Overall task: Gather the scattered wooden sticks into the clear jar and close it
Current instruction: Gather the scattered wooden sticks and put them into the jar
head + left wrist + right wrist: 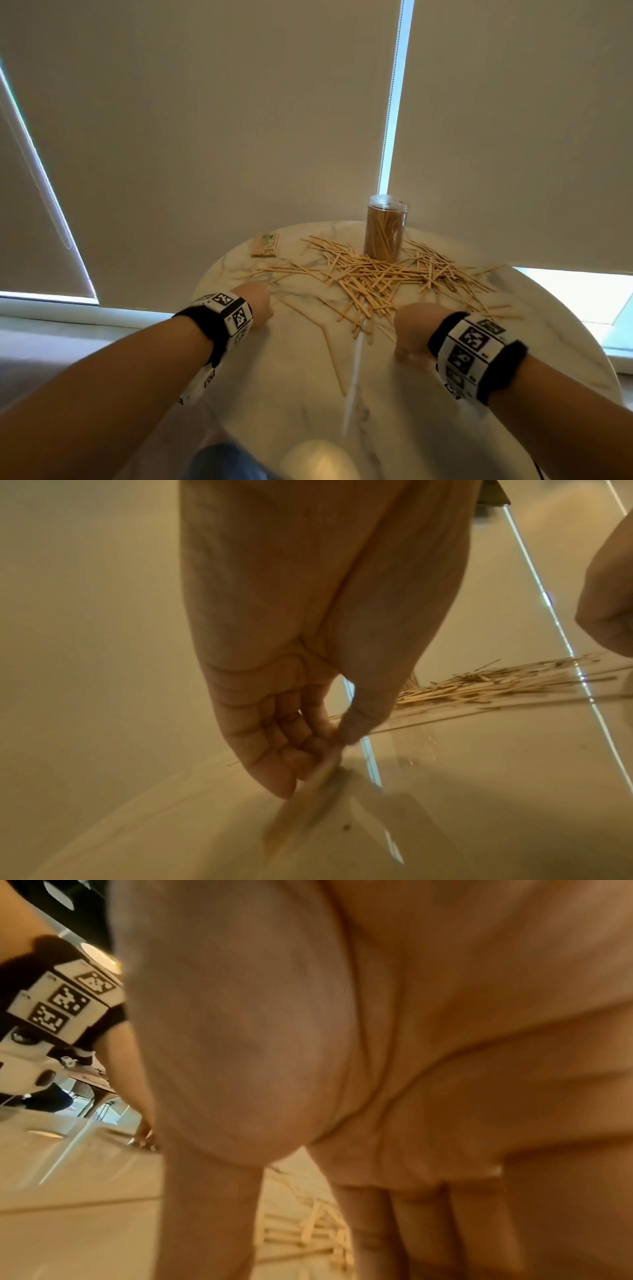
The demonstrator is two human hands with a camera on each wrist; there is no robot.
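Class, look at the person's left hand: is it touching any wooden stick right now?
Touching. The left wrist view shows the left hand pinching a blurred wooden stick between thumb and fingertips, just above the table.

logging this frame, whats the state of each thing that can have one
clear plastic jar: upright, partly filled, lid state unclear
loose pale wooden sticks: scattered on table
small paper-wrapped stick bundle: lying flat
left hand: pinching sticks
right hand: fingers pointing down at sticks
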